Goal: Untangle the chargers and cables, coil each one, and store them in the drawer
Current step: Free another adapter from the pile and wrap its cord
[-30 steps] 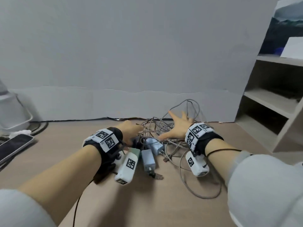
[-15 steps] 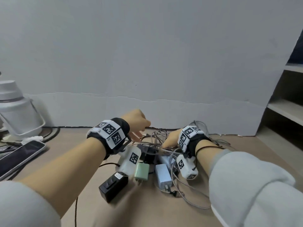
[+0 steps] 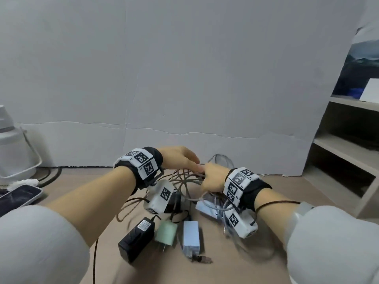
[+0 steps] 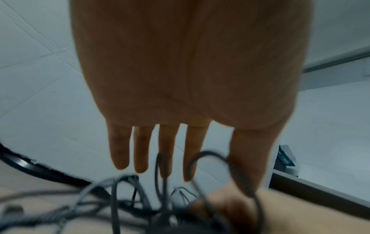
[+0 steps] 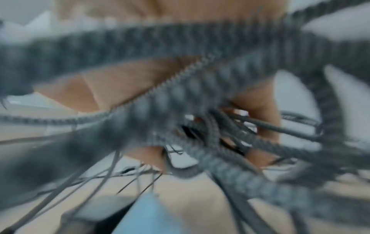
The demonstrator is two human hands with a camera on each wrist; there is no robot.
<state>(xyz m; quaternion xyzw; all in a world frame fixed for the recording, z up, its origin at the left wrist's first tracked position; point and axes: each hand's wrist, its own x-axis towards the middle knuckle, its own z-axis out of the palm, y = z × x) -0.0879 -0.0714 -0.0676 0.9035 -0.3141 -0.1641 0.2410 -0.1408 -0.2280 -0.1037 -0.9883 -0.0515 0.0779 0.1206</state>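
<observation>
Tangle of grey braided cables (image 3: 185, 181) sits mid-table, far of the chargers, and runs under both our hands. Our right hand (image 3: 214, 177) has its fingers curled into the bundle and grips several strands; the right wrist view is mostly motion blur, but braided strands (image 5: 180, 98) cross the palm and pass between the fingers (image 5: 258, 114). Our left hand (image 3: 180, 159) hovers just above the far left of the tangle, fingers straight and slightly spread, holding nothing; in the left wrist view the fingers (image 4: 120, 150) hang over dark loops (image 4: 210, 158) that rise in front of them.

Near side, in a row left to right: black rectangular power adapter (image 3: 136, 239) with a white label, text too small to read; pale green cube charger (image 3: 166, 232) with prongs facing near; pale blue rectangular charger (image 3: 191, 235) with a brown connector (image 3: 202, 259) lying at its near end. Another pale blue charger (image 3: 205, 208) lies under cables, just below the right wrist.

Square black-and-white coded markers on both wristbands and wrist cameras; no readable brands. Phone with dark screen (image 3: 16, 197) at far left edge, white appliance (image 3: 14, 152) behind it. Open beige shelving (image 3: 344, 144) on the right. Drawer not in view.
</observation>
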